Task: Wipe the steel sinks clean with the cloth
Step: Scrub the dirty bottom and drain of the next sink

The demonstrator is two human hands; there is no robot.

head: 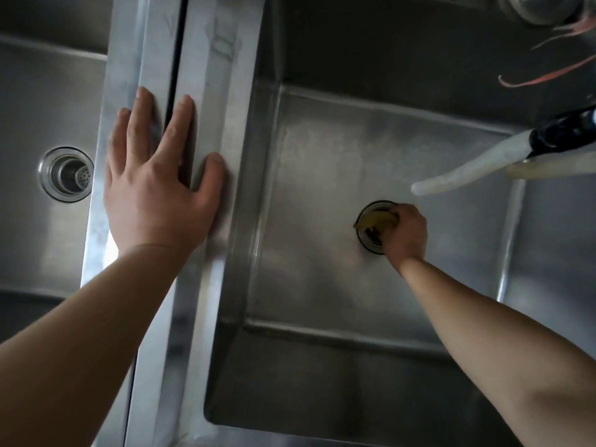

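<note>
**Scrubbing the right sink's drain**

We've got our right hand (407, 232) down in the right sink (322, 150), fingers clamped around a small yellowish cloth (375, 221) pressed onto the drain (371, 241). Cloth is mostly hidden under the hand, only a wad shows at the drain's edge. Our left hand (154, 175) lies flat, fingers spread apart, holding nothing, on the steel divider (222, 75) between the basins, straddling its dark seam. Left sink (48, 91) sits beside it, strainer (66, 174) visible and uncovered. A pale hose (467, 172) hangs over the right basin, its tip just above our right hand, not touching.
</note>
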